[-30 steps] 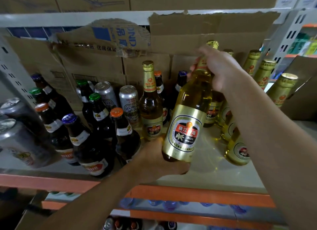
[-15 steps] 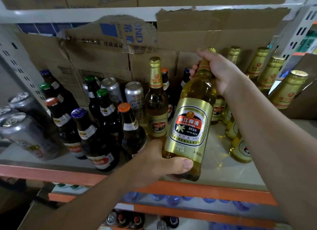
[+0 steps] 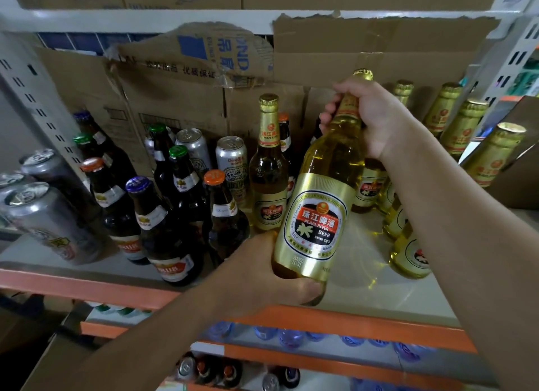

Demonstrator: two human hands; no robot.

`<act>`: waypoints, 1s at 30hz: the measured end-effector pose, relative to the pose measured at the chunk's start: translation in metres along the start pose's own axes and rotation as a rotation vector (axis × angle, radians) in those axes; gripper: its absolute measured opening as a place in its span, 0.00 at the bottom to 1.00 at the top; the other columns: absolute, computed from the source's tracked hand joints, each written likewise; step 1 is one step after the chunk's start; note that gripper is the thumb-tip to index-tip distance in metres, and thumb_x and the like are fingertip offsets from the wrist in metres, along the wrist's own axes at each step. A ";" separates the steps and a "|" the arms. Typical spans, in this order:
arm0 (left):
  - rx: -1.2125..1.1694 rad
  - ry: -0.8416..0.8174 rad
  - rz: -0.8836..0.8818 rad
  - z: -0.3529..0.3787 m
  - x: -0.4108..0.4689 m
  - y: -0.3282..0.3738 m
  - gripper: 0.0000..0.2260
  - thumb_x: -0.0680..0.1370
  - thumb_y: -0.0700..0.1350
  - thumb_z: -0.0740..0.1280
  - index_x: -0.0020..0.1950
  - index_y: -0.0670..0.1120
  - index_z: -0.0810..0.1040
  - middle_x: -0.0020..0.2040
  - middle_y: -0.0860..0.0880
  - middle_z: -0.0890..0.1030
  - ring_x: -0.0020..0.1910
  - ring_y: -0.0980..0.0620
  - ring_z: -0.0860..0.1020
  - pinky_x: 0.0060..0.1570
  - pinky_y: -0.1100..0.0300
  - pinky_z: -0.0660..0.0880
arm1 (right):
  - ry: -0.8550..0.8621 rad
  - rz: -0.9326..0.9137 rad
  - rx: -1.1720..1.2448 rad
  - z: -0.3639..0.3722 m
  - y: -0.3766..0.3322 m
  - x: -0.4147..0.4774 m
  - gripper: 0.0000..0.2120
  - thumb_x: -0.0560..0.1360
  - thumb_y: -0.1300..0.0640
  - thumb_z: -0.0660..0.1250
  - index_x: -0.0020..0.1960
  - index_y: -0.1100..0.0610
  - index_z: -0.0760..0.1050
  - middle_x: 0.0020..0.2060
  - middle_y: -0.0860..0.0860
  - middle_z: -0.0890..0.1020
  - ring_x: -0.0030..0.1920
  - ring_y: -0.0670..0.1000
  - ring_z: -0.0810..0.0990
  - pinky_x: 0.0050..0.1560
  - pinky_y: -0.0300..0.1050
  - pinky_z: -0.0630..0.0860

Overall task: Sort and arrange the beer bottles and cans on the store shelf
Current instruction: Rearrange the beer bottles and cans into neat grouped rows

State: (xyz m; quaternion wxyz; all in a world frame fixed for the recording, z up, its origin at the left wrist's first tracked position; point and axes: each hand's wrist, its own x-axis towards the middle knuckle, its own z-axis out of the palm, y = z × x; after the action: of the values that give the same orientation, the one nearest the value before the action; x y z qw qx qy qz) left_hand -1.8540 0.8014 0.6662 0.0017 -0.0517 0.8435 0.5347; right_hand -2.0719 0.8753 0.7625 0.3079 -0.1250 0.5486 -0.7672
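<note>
Tilting over the front edge of the shelf (image 3: 364,277), the gold-label beer bottle (image 3: 318,215) is held in both hands. The left hand (image 3: 262,274) wraps its fingers around the base, and the right hand (image 3: 376,116) curls its fingers tight round the neck below the cap. Dark bottles (image 3: 163,215) and silver cans (image 3: 230,163) stand to its left, with a matching gold bottle (image 3: 268,180) upright just behind it.
</note>
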 end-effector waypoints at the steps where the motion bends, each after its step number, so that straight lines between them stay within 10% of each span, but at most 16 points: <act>1: 0.027 0.006 -0.001 -0.002 0.000 0.000 0.14 0.68 0.47 0.76 0.49 0.60 0.78 0.45 0.59 0.83 0.45 0.62 0.81 0.45 0.66 0.77 | 0.002 -0.007 -0.001 -0.002 -0.001 -0.001 0.09 0.78 0.57 0.64 0.39 0.58 0.71 0.26 0.51 0.77 0.28 0.50 0.79 0.35 0.43 0.80; 9: 0.133 0.040 0.034 0.007 0.016 -0.006 0.10 0.67 0.44 0.77 0.44 0.49 0.79 0.38 0.50 0.83 0.37 0.56 0.81 0.37 0.61 0.78 | 0.062 0.023 -0.117 -0.009 -0.023 -0.011 0.07 0.76 0.55 0.70 0.47 0.58 0.75 0.35 0.54 0.79 0.36 0.55 0.81 0.37 0.48 0.82; 30: -0.151 0.069 -0.026 0.059 0.123 -0.085 0.37 0.62 0.48 0.81 0.66 0.52 0.68 0.55 0.52 0.83 0.55 0.57 0.81 0.58 0.50 0.78 | 0.252 -0.181 -0.684 -0.033 -0.026 -0.011 0.09 0.74 0.57 0.73 0.48 0.60 0.75 0.40 0.56 0.84 0.43 0.55 0.85 0.49 0.55 0.83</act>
State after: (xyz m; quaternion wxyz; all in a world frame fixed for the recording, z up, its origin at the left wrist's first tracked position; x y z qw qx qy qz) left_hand -1.9716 0.8081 0.5573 -0.0242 -0.0810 0.7996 0.5945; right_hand -2.0896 0.9125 0.7761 0.1093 -0.1734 0.7935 -0.5731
